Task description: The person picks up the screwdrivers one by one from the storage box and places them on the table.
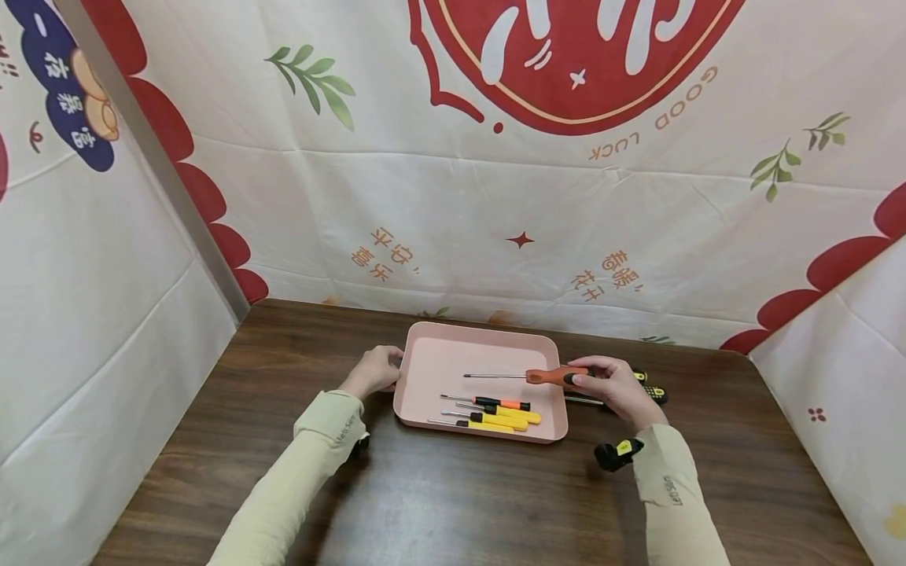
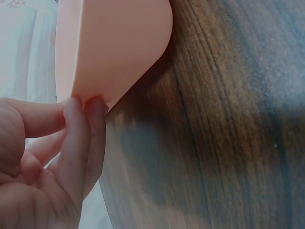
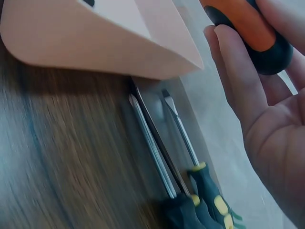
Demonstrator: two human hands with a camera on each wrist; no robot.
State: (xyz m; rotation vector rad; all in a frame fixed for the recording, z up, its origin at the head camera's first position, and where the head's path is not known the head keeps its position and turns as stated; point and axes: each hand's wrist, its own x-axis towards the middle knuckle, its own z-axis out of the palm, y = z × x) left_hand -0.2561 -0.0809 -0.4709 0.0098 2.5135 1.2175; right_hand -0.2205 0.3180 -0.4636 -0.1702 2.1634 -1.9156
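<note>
A pink tray (image 1: 467,346) lies on the table with several small screwdrivers (image 1: 499,420), mostly yellow-handled, along its near side. At the tray's left wall, my left hand (image 1: 373,371) pinches the rim between thumb and fingers; the left wrist view shows those fingertips (image 2: 76,107) on the pink edge. My right hand (image 1: 614,385) holds an orange-and-black screwdriver (image 1: 545,377) by its handle, its shaft pointing left above the tray. In the right wrist view the handle (image 3: 259,31) sits between thumb and fingers.
To the tray's right, partly behind my right hand, lie several larger screwdrivers with black-and-yellow handles (image 3: 209,195); some shafts reach close to the tray wall. The dark wooden table (image 1: 453,503) ends at a printed cloth (image 1: 481,204) hanging behind it.
</note>
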